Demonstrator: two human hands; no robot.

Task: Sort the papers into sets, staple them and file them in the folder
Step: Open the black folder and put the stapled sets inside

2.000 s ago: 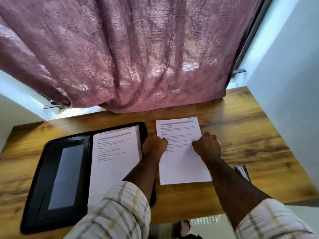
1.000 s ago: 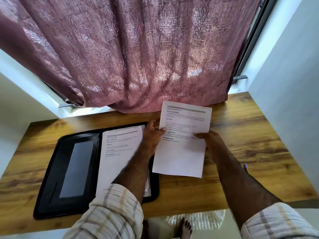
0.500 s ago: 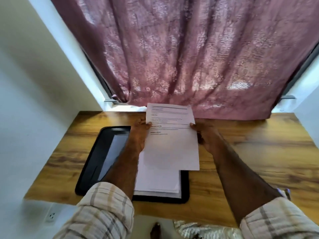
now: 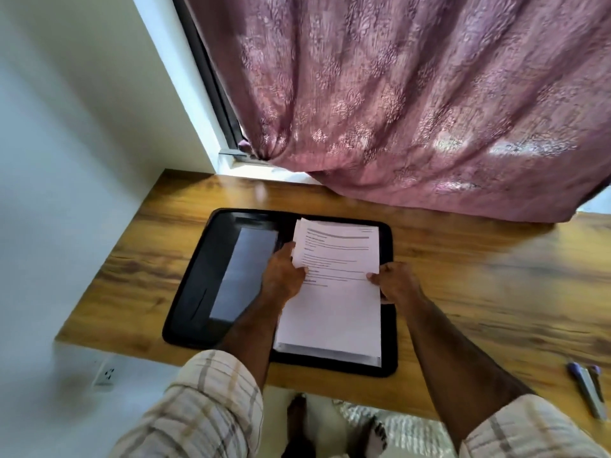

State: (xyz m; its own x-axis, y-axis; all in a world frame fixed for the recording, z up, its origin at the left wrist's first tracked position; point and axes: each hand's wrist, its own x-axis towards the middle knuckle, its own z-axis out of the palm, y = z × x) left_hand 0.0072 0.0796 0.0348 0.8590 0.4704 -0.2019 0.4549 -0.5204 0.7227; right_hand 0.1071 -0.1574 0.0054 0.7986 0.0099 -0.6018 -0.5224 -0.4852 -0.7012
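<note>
Printed papers (image 4: pixel 334 292) now over open folder (image 4: pixel 198 292); text unreadable; left grip (image 4: pixel 282 277), right grip (image 4: pixel 395 282) both pinching them

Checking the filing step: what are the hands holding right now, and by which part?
Both hold the papers over the open folder: left hand pinches the left edge, right hand the right edge.

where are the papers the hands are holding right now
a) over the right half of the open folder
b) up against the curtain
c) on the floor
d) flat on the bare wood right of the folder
a: the papers sit over the right half of the open black folder, with the left hand on their left edge and the right hand on their right edge.
</note>
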